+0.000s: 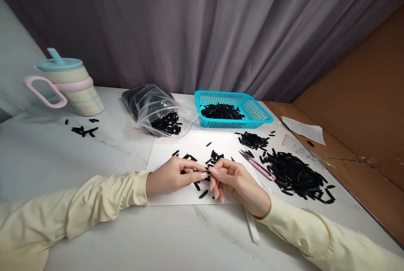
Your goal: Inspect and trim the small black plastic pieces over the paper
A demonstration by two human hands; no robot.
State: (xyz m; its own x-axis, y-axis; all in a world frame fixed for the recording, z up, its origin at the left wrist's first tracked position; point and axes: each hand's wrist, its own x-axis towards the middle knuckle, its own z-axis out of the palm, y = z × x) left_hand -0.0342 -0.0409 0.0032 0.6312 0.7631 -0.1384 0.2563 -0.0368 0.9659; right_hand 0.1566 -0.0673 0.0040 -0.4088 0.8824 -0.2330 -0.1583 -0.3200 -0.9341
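Where the hands meet: over the white sheet (164,147), a slim black piece (207,172) sits at the fingertips.
Left grip: the left hand (176,174) pinches the black piece between thumb and index finger.
Right grip: the right hand (235,180) has thumb and index fingertips at the piece's near end; whether they clamp it too is too small to tell.
Handling: a light pinch with the finger pads would likely suit so thin a piece; steady it with the left and let the right do the fine work.
Elbow room: loose black pieces (203,194) lie under and around the fingers, so wrists are best held slightly raised to avoid scattering them.
Blades: pink snips (257,166) lie beside the right hand, tips toward the curtain; mind them when shifting that hand.
Surface: pale and marbled (126,237), bearing a large black pile (296,174), a smaller pile (252,140), a blue basket (221,124) and a clear bag (186,119), both with black pieces inside, and a tumbler (83,88).
Room: a grey curtain (176,22) hangs behind; a brown panel (362,65) stands at the right.
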